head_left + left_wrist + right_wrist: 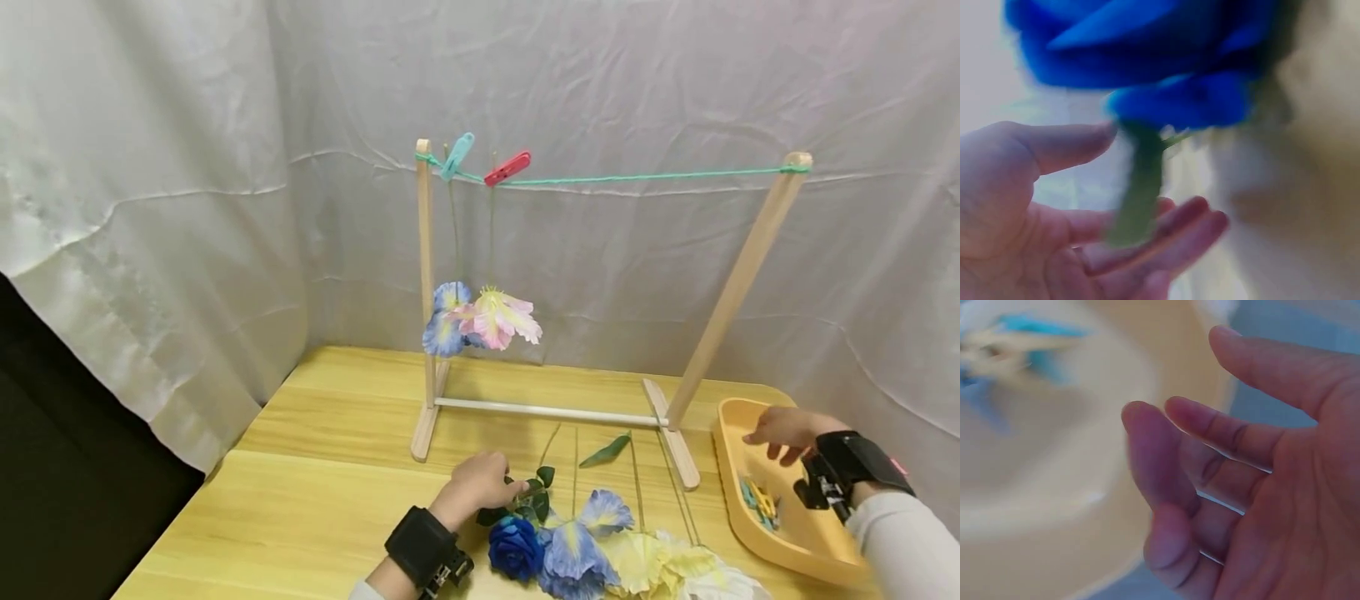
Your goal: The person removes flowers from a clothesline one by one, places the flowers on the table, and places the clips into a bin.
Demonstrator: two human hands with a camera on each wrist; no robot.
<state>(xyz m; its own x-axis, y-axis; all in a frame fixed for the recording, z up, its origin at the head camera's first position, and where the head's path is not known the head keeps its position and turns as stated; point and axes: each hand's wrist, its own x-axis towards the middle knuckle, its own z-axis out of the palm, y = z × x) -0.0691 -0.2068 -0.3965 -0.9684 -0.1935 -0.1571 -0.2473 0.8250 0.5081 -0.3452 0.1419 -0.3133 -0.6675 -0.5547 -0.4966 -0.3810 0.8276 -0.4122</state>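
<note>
My left hand (480, 482) is at the leafy stem of a blue rose (516, 547) lying on the table. In the left wrist view, the thumb and loosely extended fingers (1194, 219) stand around the rose's green stem (1138, 187); no firm pinch shows. Over a yellow-orange tray (729, 454) on the right hovers my right hand (787, 429), its fingers loosely bent with nothing between them. Several clothespins (761, 504), blue-green and yellow, lie inside the tray, apart from that hand. Next to the rose lie a blue-violet flower (576, 554), a yellow one (651, 560) and a white one (723, 582).
A wooden rack (426, 267) carries a green line (637, 177). A teal clothespin (457, 157) and a red clothespin (507, 168) clip a blue flower (442, 332) and a pink-yellow flower (498, 319), both hanging upside down. Grey curtains surround the wooden table (300, 492).
</note>
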